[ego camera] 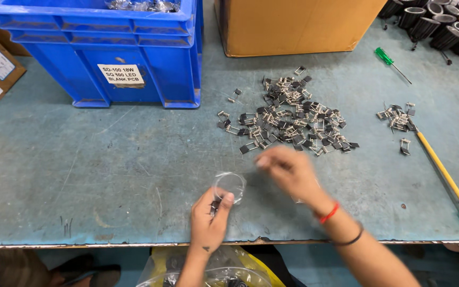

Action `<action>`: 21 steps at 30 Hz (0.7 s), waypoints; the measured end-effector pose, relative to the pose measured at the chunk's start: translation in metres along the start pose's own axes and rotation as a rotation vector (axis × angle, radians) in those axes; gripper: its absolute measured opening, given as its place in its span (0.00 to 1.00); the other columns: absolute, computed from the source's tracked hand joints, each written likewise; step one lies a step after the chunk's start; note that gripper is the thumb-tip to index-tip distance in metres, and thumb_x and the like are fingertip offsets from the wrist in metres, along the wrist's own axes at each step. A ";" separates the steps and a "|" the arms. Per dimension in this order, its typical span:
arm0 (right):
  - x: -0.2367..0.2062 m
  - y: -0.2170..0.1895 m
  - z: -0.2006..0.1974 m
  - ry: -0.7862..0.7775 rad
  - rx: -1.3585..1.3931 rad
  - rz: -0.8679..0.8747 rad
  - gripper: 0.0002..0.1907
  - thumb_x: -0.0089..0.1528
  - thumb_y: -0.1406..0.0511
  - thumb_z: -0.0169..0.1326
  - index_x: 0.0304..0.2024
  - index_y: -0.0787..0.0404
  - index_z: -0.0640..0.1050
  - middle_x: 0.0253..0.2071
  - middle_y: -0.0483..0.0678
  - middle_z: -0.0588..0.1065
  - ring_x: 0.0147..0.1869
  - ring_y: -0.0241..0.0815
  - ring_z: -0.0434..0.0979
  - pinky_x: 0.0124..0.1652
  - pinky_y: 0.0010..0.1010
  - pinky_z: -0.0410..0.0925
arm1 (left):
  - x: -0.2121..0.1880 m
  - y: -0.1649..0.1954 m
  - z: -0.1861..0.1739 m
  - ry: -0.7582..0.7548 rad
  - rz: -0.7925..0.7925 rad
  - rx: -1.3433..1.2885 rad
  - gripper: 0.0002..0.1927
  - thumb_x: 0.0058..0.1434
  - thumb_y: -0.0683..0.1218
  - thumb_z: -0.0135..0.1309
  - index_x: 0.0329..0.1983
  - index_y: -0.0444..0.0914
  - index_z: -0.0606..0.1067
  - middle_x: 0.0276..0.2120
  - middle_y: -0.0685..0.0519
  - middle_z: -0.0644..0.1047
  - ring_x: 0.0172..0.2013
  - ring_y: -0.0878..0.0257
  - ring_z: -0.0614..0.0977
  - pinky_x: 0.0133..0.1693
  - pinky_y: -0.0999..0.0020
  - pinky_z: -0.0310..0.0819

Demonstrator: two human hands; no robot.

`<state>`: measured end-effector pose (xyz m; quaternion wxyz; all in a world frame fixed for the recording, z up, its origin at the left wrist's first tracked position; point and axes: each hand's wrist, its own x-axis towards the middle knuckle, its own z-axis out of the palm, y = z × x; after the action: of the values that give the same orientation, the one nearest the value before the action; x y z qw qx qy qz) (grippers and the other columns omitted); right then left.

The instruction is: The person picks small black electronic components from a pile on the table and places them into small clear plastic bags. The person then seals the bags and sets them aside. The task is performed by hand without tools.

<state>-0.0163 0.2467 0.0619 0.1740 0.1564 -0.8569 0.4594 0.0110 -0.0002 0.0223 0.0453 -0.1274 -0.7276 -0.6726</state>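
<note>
The left hand (210, 220) pinches a clear round ring (230, 186) between thumb and fingers, holding it just above the worn teal table (81, 175); a small dark part seems tucked under the same fingers, though it is too small to tell what. The right hand (288, 169) is blurred, just beside the ring on its right, fingers loosely curled; whether it holds anything cannot be told. A red band and a dark band sit on that wrist.

Taking the ring as the landmark: beyond it, a little to the right, lies a big pile of spring clips (290, 119), grey wire coils with dark flat tabs, close to the right hand's fingertips. Further right is a smaller heap of clips (398, 119), and beside it a yellow-shafted screwdriver (442, 170) with a green handle. A small green screwdriver (391, 62) lies further back. Far behind the ring on the left stands a blue plastic crate (134, 53), with a cardboard box (293, 26) to its right and black ribbed housings (442, 24) in the far right corner.
</note>
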 end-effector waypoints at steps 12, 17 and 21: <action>0.063 0.146 -0.137 0.021 -0.888 0.709 0.50 0.40 0.37 0.72 0.47 0.69 0.79 0.45 0.64 0.77 0.48 0.60 0.78 0.46 0.45 0.71 | 0.008 -0.040 -0.007 0.007 -0.163 -0.396 0.10 0.66 0.48 0.57 0.38 0.35 0.77 0.28 0.59 0.76 0.29 0.73 0.71 0.33 0.76 0.66; 0.091 0.155 -0.133 -0.067 -0.790 0.821 0.41 0.43 0.44 0.71 0.44 0.71 0.81 0.43 0.63 0.80 0.50 0.58 0.82 0.50 0.41 0.73 | 0.009 -0.036 -0.004 0.023 -0.159 -0.409 0.10 0.66 0.48 0.58 0.38 0.35 0.77 0.28 0.58 0.76 0.30 0.72 0.71 0.33 0.76 0.65; 0.094 0.156 -0.134 -0.012 -0.776 0.744 0.36 0.41 0.49 0.72 0.41 0.68 0.80 0.41 0.62 0.81 0.47 0.58 0.81 0.48 0.42 0.72 | 0.009 -0.034 -0.004 0.031 -0.184 -0.390 0.10 0.66 0.48 0.56 0.38 0.36 0.78 0.28 0.58 0.76 0.31 0.72 0.74 0.34 0.76 0.67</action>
<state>-0.1465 0.4321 0.0587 0.0397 -0.2308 -0.9622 0.1389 -0.0065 -0.0050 -0.0083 -0.0307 -0.0561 -0.5914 -0.8039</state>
